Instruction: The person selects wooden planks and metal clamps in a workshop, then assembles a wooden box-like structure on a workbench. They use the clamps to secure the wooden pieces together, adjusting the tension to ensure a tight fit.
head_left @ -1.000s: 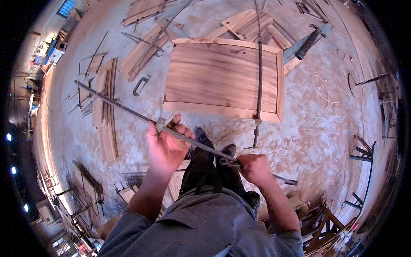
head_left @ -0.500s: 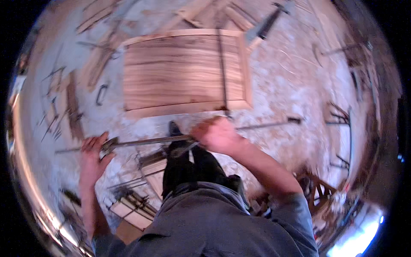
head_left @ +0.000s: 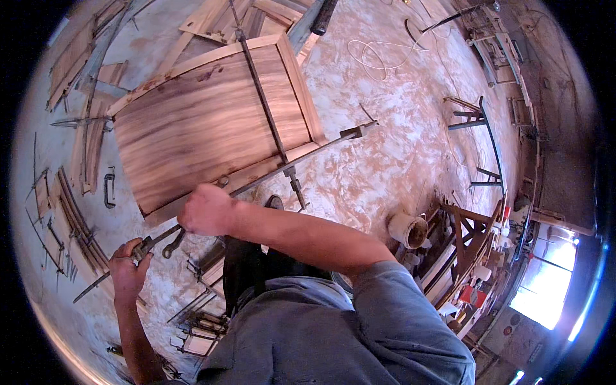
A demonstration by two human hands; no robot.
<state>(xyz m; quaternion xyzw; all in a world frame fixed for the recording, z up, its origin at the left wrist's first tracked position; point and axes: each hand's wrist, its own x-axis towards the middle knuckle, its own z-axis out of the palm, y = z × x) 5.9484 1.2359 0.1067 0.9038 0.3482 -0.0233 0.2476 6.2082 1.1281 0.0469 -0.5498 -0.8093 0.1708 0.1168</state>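
Note:
A long bar clamp (head_left: 269, 173) runs slantwise in front of me, its far right end passing the near right corner of a framed wooden panel (head_left: 212, 122). My left hand (head_left: 128, 269) grips the clamp's lower left part beside its sliding jaw (head_left: 142, 249). Closed around the same bar, my right hand (head_left: 208, 210) is near the panel's near edge. A short dark metal piece with a ringed end (head_left: 172, 248) sticks out below that hand; whether it belongs to the clamp is unclear. Another bar clamp (head_left: 260, 90) lies across the panel's right part.
Loose boards (head_left: 208, 25) and a black-handled saw (head_left: 324, 16) lie beyond the panel. A C-clamp (head_left: 109, 187) rests on the floor at left, near more clamps and wood strips (head_left: 80, 221). At right are a bucket (head_left: 407, 230), a wooden rack (head_left: 462, 224) and a white cord (head_left: 385, 61).
The view has turned, so the panel appears farther left and tilted. The held clamp has swung from nearly level to slanting, closer to the panel, and my right hand is nearer my left.

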